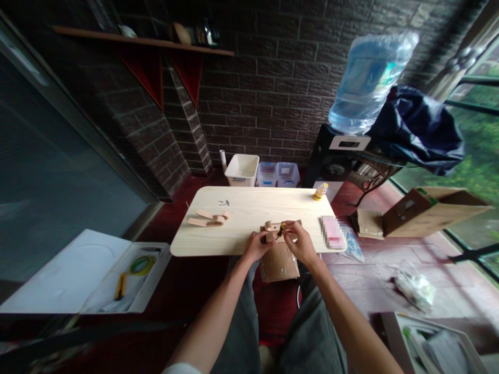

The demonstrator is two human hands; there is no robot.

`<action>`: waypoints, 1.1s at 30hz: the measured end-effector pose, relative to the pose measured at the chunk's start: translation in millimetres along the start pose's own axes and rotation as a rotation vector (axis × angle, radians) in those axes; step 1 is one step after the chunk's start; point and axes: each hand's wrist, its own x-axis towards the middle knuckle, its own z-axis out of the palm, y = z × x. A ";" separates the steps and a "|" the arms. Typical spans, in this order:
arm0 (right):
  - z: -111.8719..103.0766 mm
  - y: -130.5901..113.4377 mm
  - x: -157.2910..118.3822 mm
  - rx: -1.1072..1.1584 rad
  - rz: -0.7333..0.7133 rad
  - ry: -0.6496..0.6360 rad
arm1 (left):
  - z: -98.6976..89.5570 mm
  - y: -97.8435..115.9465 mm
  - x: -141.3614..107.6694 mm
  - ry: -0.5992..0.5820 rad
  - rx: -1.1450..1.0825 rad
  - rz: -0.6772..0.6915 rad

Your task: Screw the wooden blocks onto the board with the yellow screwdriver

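Observation:
Near the front edge of the pale wooden table (249,202), my left hand (256,246) is closed on the left end of a small wooden piece (272,236). My right hand (298,241) grips a short black and yellow tool (280,231), which tilts down onto that piece. Under them a brown cardboard piece (278,262) hangs over the table edge. Further left lie wooden parts with rounded ends (208,219), and several small dark screws (224,202) are behind them.
A yellow-capped bottle (320,191) stands at the back right of the table, with a pink packet (332,232) at the right edge. Bins (242,170) sit behind. An open white box (150,270) is at left, a cardboard box (421,213) at right.

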 end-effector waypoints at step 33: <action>1.8 0.8 -0.1 0.004 -0.015 0.005 | 0.2 -1.3 0.6 -0.005 0.038 0.004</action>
